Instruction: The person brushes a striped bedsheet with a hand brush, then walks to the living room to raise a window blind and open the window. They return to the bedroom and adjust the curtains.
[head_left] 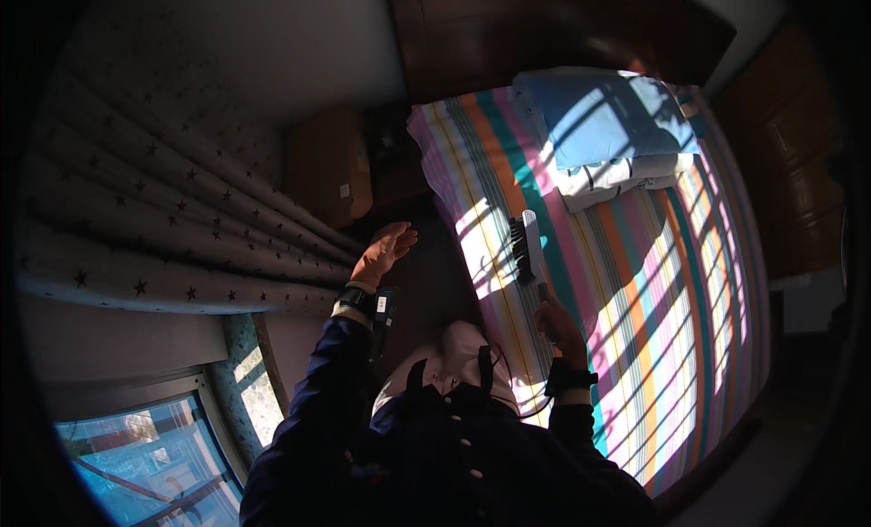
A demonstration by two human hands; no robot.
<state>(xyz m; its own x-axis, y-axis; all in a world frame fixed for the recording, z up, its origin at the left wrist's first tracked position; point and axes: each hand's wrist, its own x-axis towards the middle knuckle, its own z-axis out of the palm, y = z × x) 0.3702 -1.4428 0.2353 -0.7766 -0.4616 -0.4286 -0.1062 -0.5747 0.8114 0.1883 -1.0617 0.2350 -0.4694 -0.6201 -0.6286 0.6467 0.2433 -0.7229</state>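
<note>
My right hand (560, 330) is wrapped round the dark handle of a bed brush (533, 244). The brush has a pale back and dark bristles, which face left. It is held over the left side of a bed covered by a striped sheet (626, 264); whether the bristles touch the cloth I cannot tell. My left hand (386, 253) is raised to the left of the bed, holding nothing, its fingers stretched out. A dark band and a small dark box-like device (385, 309) are at the left wrist.
A blue pillow (608, 119) lies on white folded bedding (626, 178) near the dark headboard (553, 24). A brown bedside cabinet (327, 169) stands left of the bed. Star-patterned curtains (181, 223) hang at left, above a window (150, 454). Barred sunlight crosses the sheet.
</note>
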